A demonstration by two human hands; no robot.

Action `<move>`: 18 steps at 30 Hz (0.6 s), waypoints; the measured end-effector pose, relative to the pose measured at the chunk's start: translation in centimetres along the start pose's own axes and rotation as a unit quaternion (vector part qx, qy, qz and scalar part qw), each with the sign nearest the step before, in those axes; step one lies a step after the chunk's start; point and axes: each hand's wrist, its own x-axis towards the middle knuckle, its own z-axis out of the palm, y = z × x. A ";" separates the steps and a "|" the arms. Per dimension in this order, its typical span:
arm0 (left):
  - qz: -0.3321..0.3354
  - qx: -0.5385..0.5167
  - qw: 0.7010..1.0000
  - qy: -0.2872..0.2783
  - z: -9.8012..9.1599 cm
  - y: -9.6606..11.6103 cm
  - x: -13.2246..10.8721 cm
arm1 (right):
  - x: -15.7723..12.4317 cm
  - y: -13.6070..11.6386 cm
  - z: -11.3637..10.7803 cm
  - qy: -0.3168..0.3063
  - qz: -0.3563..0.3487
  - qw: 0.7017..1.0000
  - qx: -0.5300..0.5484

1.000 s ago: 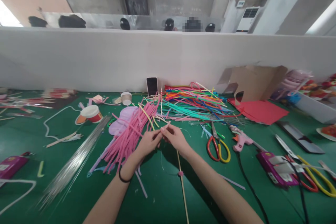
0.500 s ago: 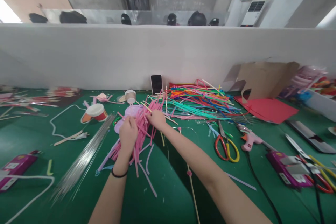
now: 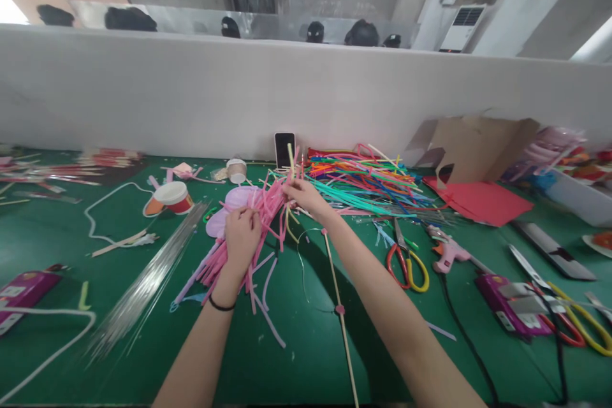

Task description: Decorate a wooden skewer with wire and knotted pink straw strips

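A bundle of pink pipe cleaners (image 3: 270, 203) lies across lilac pieces (image 3: 216, 223) on the green table. My left hand (image 3: 243, 233) is on the bundle, its fingers curled round some of the pink stems. At the bundle's far right end, my right hand (image 3: 306, 196) pinches a pale yellow pipe cleaner (image 3: 290, 157) that sticks up beside the pink ones; its fingertips are partly hidden. Loose lilac pipe cleaners (image 3: 270, 322) trail toward me below the bundle. A thin stick with pink knobs (image 3: 345, 338) lies under my right forearm.
Many coloured pipe cleaners (image 3: 368, 178) are heaped behind my right hand. Scissors (image 3: 408, 266), a pink glue gun (image 3: 448, 252) and a purple power strip (image 3: 511, 306) lie to the right. Metal wires (image 3: 153, 277) and a paper cup (image 3: 176, 196) are on the left. A phone (image 3: 285, 150) leans at the partition.
My right hand has shifted right and slightly up, and the pale yellow stem now points upward. My left hand has moved slightly right, its fingers a little looser.
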 end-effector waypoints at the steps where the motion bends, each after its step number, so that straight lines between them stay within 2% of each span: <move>1: -0.002 -0.002 1.000 0.004 0.0 0.1 0.0 | -0.3 -0.6 -0.8 0.012 -0.010 1.000 0.027; 6: -0.019 -0.009 0.999 0.025 -0.2 0.3 -0.3 | -0.6 -3.0 -3.9 0.045 -0.035 0.990 0.126; 11: -0.017 -0.019 0.998 0.054 -0.6 0.8 -0.4 | -0.1 -4.3 -4.3 -0.015 0.003 0.976 0.217; 13: -0.013 -0.022 0.997 0.066 -0.8 1.2 -0.4 | -0.2 -4.6 -4.5 -0.014 0.004 0.973 0.230; 16: 0.005 -0.030 0.997 0.065 -1.1 1.8 -0.5 | -1.1 -4.6 -5.7 0.016 -0.005 0.967 0.256; 18: 0.028 -0.044 0.997 0.051 -1.2 2.4 -0.7 | -2.4 -4.0 -7.1 0.061 -0.020 0.964 0.259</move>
